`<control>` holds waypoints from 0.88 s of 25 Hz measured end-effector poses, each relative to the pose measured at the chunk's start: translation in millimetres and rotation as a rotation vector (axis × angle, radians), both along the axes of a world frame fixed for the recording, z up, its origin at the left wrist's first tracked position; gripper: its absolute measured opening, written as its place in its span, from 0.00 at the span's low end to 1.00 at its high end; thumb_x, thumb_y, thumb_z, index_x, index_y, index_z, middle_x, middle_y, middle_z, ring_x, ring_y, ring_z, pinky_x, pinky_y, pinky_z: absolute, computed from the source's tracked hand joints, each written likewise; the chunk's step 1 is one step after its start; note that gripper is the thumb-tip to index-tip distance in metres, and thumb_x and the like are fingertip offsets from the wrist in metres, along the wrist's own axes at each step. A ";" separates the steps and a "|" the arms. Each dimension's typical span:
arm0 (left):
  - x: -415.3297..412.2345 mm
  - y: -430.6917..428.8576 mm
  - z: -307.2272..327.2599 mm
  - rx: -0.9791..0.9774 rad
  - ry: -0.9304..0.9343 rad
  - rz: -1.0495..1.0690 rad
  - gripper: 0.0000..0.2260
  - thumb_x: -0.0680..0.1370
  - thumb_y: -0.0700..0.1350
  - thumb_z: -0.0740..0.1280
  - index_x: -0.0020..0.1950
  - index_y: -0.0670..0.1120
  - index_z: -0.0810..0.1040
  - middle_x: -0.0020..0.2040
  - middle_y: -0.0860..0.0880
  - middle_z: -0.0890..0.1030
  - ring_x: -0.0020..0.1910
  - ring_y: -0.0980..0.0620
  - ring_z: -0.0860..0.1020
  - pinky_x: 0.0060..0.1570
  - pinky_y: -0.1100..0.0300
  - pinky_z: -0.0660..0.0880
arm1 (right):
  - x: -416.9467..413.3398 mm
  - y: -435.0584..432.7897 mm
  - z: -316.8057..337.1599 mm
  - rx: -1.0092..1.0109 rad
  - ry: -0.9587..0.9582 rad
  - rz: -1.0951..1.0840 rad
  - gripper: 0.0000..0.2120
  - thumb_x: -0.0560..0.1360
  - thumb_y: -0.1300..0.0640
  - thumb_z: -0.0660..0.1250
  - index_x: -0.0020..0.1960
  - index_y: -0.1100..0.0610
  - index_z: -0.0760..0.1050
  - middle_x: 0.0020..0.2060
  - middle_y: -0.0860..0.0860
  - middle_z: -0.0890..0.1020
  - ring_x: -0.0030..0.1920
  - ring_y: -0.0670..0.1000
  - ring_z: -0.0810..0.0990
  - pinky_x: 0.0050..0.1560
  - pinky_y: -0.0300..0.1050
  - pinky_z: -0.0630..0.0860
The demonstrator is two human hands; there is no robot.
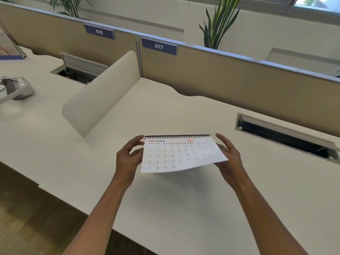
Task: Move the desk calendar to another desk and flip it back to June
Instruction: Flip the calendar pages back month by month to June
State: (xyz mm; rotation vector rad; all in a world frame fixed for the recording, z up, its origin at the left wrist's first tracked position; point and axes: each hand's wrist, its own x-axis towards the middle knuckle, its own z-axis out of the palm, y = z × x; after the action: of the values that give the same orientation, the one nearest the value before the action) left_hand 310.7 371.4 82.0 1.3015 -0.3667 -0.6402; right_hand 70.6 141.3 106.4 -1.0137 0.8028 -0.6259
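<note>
Calendar (179,153) hangs just above the white worktop (184,208) marked 477, with its September page facing up and the spiral edge away from the person. The left hand (128,159) and the right hand (228,159) hold it by its two sides, fingers partly spread (the right one supports the lower corner from beneath), probably to keep it level for setting down. June is not yet showing.

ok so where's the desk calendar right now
In the head view the calendar is low centre, between the left hand and right hand above the desk marked 477, showing September.
</note>
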 end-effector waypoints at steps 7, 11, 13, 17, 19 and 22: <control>12.3 -22.3 16.3 -0.015 -0.036 0.063 0.12 0.71 0.46 0.78 0.52 0.44 0.86 0.47 0.52 0.90 0.49 0.50 0.88 0.56 0.51 0.84 | 16.0 -15.4 11.8 -0.113 0.062 0.006 0.06 0.77 0.54 0.74 0.52 0.52 0.87 0.44 0.51 0.88 0.38 0.48 0.79 0.44 0.47 0.78; 15.1 -28.0 8.8 0.009 -0.055 0.078 0.06 0.77 0.40 0.75 0.53 0.44 0.86 0.48 0.50 0.90 0.50 0.48 0.88 0.53 0.54 0.85 | 25.4 -14.5 10.7 -0.151 0.132 -0.063 0.05 0.78 0.54 0.73 0.51 0.52 0.87 0.43 0.51 0.88 0.41 0.51 0.78 0.45 0.49 0.80; 16.2 -29.4 6.2 0.015 -0.038 0.083 0.06 0.77 0.40 0.75 0.54 0.44 0.86 0.49 0.49 0.90 0.51 0.47 0.88 0.53 0.55 0.85 | 28.6 -12.9 9.6 -0.158 0.159 -0.090 0.05 0.78 0.54 0.73 0.51 0.53 0.87 0.42 0.50 0.88 0.42 0.54 0.78 0.47 0.52 0.80; 20.4 -32.1 2.1 0.029 -0.015 0.092 0.08 0.77 0.44 0.76 0.54 0.44 0.87 0.51 0.46 0.90 0.51 0.46 0.88 0.52 0.54 0.85 | 34.0 -10.7 9.6 -0.155 0.181 -0.136 0.05 0.78 0.53 0.73 0.51 0.53 0.85 0.41 0.49 0.88 0.45 0.56 0.78 0.51 0.55 0.80; 22.4 -33.8 1.0 0.040 -0.001 0.110 0.06 0.76 0.45 0.77 0.51 0.46 0.88 0.51 0.45 0.90 0.51 0.46 0.88 0.51 0.54 0.85 | 36.9 -10.4 8.6 -0.154 0.188 -0.158 0.06 0.78 0.53 0.72 0.52 0.54 0.85 0.43 0.49 0.88 0.47 0.56 0.80 0.52 0.54 0.78; 23.6 -35.1 -0.3 0.052 0.034 0.119 0.04 0.75 0.47 0.78 0.48 0.49 0.89 0.49 0.45 0.90 0.49 0.47 0.88 0.49 0.55 0.85 | 39.3 -9.0 7.2 -0.136 0.176 -0.162 0.09 0.79 0.54 0.72 0.56 0.57 0.85 0.47 0.53 0.88 0.50 0.55 0.81 0.54 0.54 0.78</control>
State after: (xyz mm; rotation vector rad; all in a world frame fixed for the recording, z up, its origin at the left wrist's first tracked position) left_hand 334.3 336.4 81.8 1.3499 -0.2441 -0.5740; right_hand 109.9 132.4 113.6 -1.1464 1.0147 -0.7445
